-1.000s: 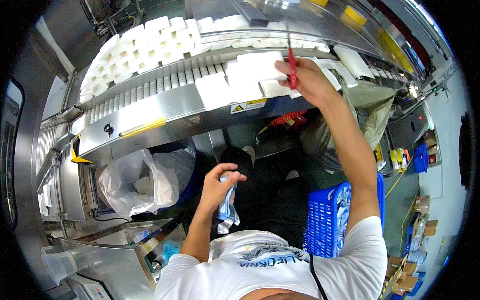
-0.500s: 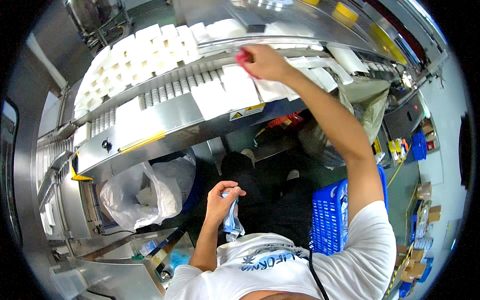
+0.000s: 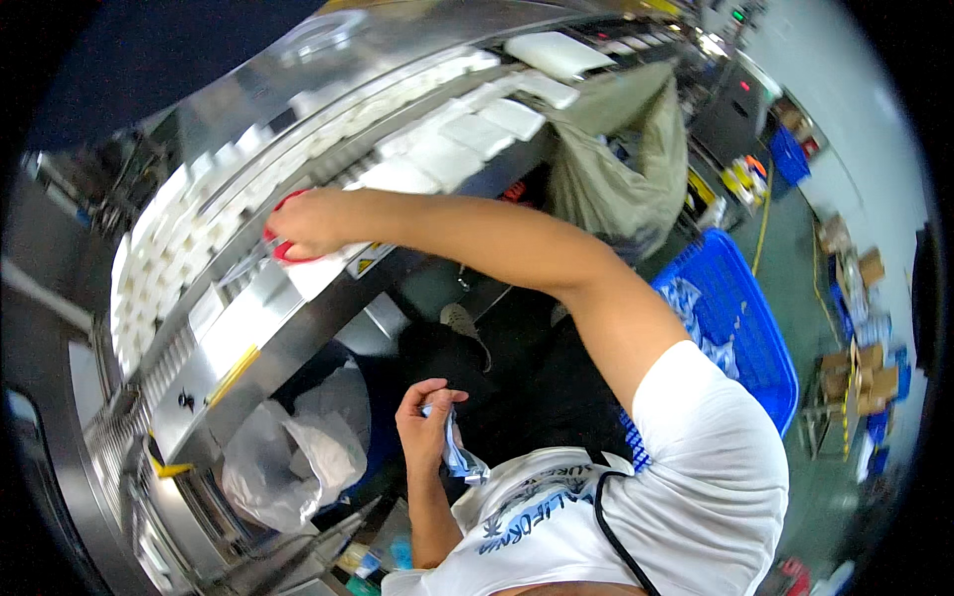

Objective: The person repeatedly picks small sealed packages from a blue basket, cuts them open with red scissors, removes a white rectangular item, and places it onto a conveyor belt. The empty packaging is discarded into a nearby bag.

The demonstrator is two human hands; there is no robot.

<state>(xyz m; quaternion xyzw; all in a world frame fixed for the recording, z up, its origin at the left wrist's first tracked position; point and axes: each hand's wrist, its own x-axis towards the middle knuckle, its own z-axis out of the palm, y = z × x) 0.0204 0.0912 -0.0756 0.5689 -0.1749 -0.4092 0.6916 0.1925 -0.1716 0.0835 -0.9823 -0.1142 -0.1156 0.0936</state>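
Observation:
My right hand is closed around red-handled scissors over the metal conveyor edge. Their blades, smeared by motion, point left toward flat white packs. Beside that hand, a row of white packs lies along the steel ledge. Low in front of my body, my left hand is closed on a crumpled blue-and-white wrapper, which hangs down from the fingers. Behind the ledge, many white folded pieces stand in rows.
Below the ledge at left sits a bin lined with a white bag. A large greenish bag hangs at the right end of the ledge. Next to my right arm stands a blue basket with blue-and-white wrappers. Cardboard boxes are stacked farther right.
My right hand has swept left along the ledge with the scissors. The view has turned, bringing the greenish bag and basket further into sight. My left hand keeps its hold on the wrapper.

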